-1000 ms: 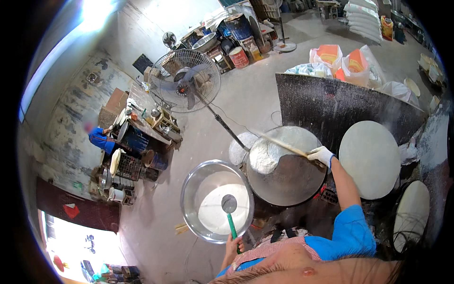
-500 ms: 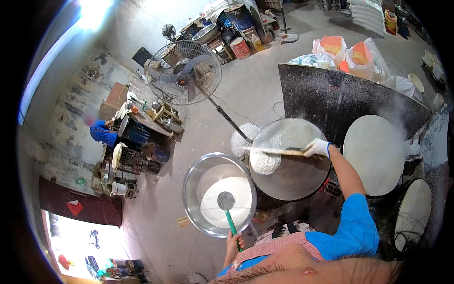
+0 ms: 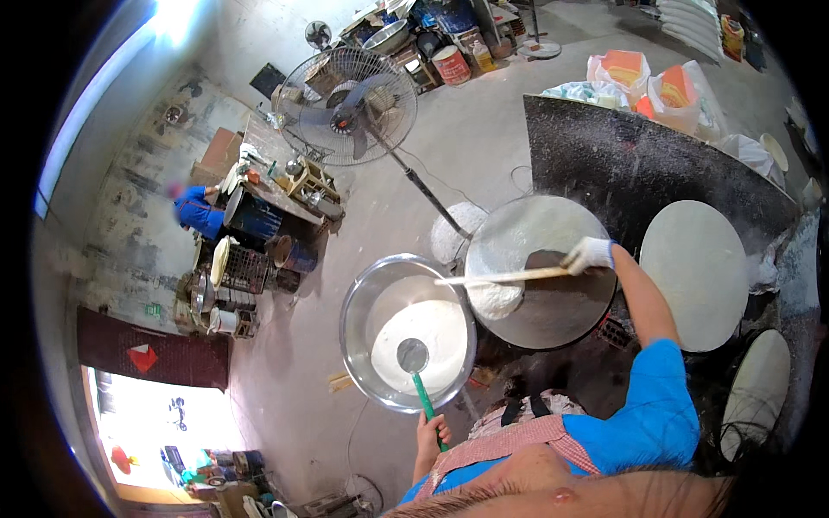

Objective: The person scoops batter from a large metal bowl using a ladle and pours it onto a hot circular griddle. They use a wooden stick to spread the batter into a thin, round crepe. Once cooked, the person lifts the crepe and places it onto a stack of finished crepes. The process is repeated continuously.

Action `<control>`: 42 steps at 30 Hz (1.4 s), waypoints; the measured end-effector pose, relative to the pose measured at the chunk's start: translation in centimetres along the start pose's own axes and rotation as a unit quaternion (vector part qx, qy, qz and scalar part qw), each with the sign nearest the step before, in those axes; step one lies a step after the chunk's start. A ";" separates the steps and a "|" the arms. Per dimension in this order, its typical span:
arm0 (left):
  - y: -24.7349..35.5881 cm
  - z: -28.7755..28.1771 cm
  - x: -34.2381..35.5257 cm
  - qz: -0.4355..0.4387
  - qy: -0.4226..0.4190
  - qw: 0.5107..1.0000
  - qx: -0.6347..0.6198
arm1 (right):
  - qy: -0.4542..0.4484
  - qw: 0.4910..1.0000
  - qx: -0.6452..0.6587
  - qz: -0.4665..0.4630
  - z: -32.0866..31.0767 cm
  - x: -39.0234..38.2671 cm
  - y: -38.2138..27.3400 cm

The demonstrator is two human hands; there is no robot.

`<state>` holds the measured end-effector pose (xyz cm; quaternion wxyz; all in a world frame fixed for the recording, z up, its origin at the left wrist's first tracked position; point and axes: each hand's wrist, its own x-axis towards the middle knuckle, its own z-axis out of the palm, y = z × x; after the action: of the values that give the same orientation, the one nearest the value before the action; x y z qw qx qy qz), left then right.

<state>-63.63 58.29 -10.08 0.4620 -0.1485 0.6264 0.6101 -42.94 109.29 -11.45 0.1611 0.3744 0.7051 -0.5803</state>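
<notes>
My bare left hand (image 3: 429, 434) is closed round the green handle of a ladle (image 3: 414, 355). Its round bowl rests at the white batter (image 3: 439, 332) inside a large metal basin (image 3: 348, 315). In a white glove, my right hand (image 3: 590, 255) grips the end of a long wooden spreading stick (image 3: 527, 274), which lies across a round griddle (image 3: 561, 324). The stick's far end reaches left past the griddle to the basin's rim. Under it, a thick heap of batter (image 3: 496, 300) sits on the griddle's left side. A pale layer covers the far part, with a dark patch near my glove.
To the right are another round griddle (image 3: 695, 276) with a pale surface and a third round plate (image 3: 756, 393). A dark curved panel (image 3: 639, 160) stands behind them. A standing fan (image 3: 345, 116) rises beyond the basin. A person in blue (image 3: 200, 214) works at a far-left table.
The stick has swung, its tip moving left and nearer to me toward the basin. The batter heap has shifted nearer on the griddle. My left hand still holds the ladle; the whole view has shifted slightly.
</notes>
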 end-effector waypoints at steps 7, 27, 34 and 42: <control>-1.9 -1.0 -0.4 0.011 0.004 1.000 -0.019 | -0.016 0.987 0.034 -0.156 -1.9 -2.6 9.3; 1.5 -10.9 2.1 0.000 -0.095 0.993 0.072 | 0.380 0.881 0.281 0.019 27.2 -25.2 20.8; 3.5 -12.4 0.3 0.017 -0.171 0.981 0.094 | 0.577 0.816 -0.043 0.005 43.0 -5.9 4.5; 2.6 -16.0 -1.6 0.008 -0.211 0.975 0.066 | 0.612 0.784 0.041 0.099 41.9 -12.3 6.0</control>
<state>-71.10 43.83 -9.95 0.5877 0.0196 0.5545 0.5888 -39.16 66.08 -19.00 -0.2630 0.7249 0.5901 -0.2391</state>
